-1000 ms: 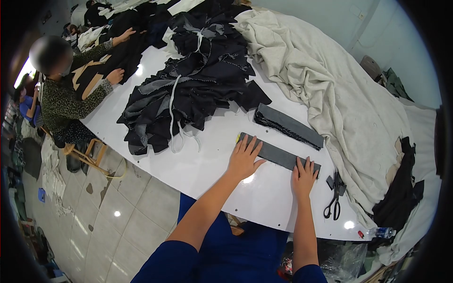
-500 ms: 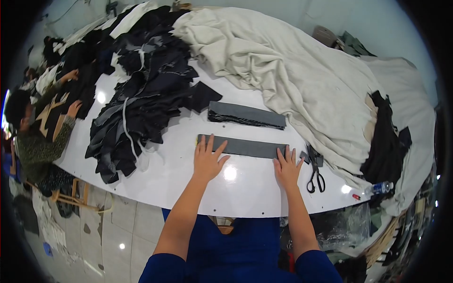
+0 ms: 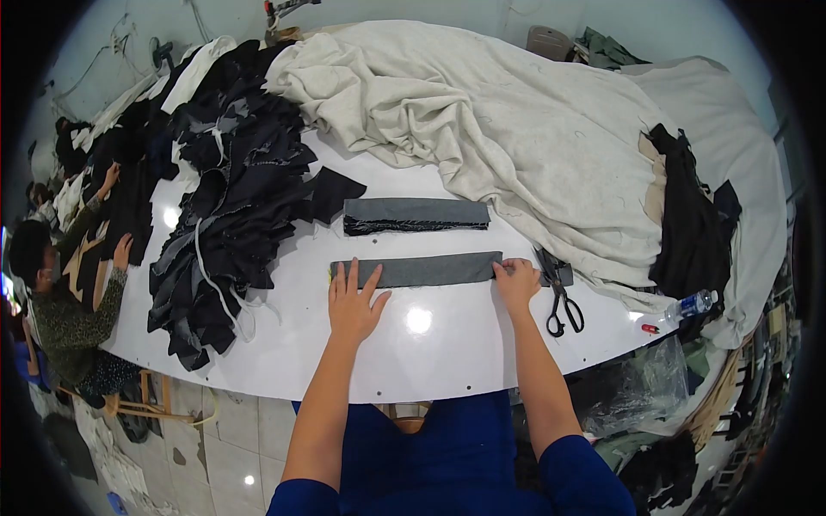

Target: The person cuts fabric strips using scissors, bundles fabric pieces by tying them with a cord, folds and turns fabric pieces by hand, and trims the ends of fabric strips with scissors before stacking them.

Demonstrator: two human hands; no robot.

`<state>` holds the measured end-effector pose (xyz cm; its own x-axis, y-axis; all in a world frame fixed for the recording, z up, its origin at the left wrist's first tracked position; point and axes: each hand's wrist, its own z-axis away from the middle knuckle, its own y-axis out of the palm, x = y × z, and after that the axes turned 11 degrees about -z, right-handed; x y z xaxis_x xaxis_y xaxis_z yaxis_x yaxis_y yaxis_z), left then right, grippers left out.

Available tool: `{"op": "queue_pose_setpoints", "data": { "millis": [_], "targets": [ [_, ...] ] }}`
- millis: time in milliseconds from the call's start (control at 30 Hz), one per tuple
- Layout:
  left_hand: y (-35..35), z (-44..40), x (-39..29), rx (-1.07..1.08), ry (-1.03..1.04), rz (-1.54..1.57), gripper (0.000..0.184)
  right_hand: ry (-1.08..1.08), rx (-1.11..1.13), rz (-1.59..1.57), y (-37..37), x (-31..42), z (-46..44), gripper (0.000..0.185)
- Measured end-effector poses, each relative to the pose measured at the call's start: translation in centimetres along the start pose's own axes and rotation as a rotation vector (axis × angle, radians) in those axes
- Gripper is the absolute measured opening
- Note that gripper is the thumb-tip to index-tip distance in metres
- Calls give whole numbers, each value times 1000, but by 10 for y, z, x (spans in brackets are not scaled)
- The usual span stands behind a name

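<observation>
A long grey fabric strip lies across the white table in front of me. Fingers spread, my left hand rests flat on the strip's left end. At the right end my right hand has its fingers curled together, pinching the strip's corner. Just beyond lies a folded stack of similar grey strips with frayed dark edges. Black-handled scissors lie right of my right hand, partly over a small dark fabric scrap.
Dark cut fabric pieces, tied with white strips, are heaped at left. A large cream cloth covers the back and right. A water bottle and small red object lie near the right edge. Another person works at far left.
My right hand has gone from lying flat with fingers spread to pinching the strip's right end. My left hand stays flat on the strip. The whole view has shifted slightly.
</observation>
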<state>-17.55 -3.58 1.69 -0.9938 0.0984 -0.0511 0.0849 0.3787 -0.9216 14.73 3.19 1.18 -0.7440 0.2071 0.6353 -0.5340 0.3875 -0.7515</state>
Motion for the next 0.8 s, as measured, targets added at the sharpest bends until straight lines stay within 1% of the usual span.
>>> {"op": "queue_pose_setpoints", "data": {
  "millis": [67,133,200,267,300,367,400,433,500,533,600,633,700,733,800],
  "targets": [
    [0,0,-1,17,-5,1,52,3,-25,-18,2,4,1,24],
    [1,0,0,35,-8,-21,52,12,7,6,-1,10,6,24],
    [0,1,0,44,-10,-29,52,-223,-200,-49,3,13,14,35],
    [0,-2,-2,49,-11,-33,52,-442,-121,-107,13,21,28,45],
    [0,-1,-1,52,-13,-27,51,-433,54,-134,10,31,42,48],
    [0,0,-1,59,-10,-23,51,-439,174,-24,18,38,65,49],
    [0,-1,0,62,-14,-17,51,-339,253,68,15,38,72,53],
    [1,-1,0,64,-19,-10,51,-334,251,68,11,37,74,53],
    [0,-1,0,67,-15,-5,51,-387,165,178,3,33,75,55],
    [-1,-1,-1,69,-18,-2,51,-385,166,179,1,33,73,55],
    [-2,0,-1,76,-20,-2,51,-280,243,197,-1,34,66,57],
    [-3,-1,-1,79,-22,-1,51,-281,240,196,2,29,66,57],
    [-3,-1,-1,78,-25,2,51,-457,15,129,10,15,67,45],
    [-2,-1,-1,80,-29,3,51,-461,14,129,9,8,65,45],
    [-2,-1,-1,73,-30,-4,51,-338,-24,-172,1,1,61,31]
  ]
}}
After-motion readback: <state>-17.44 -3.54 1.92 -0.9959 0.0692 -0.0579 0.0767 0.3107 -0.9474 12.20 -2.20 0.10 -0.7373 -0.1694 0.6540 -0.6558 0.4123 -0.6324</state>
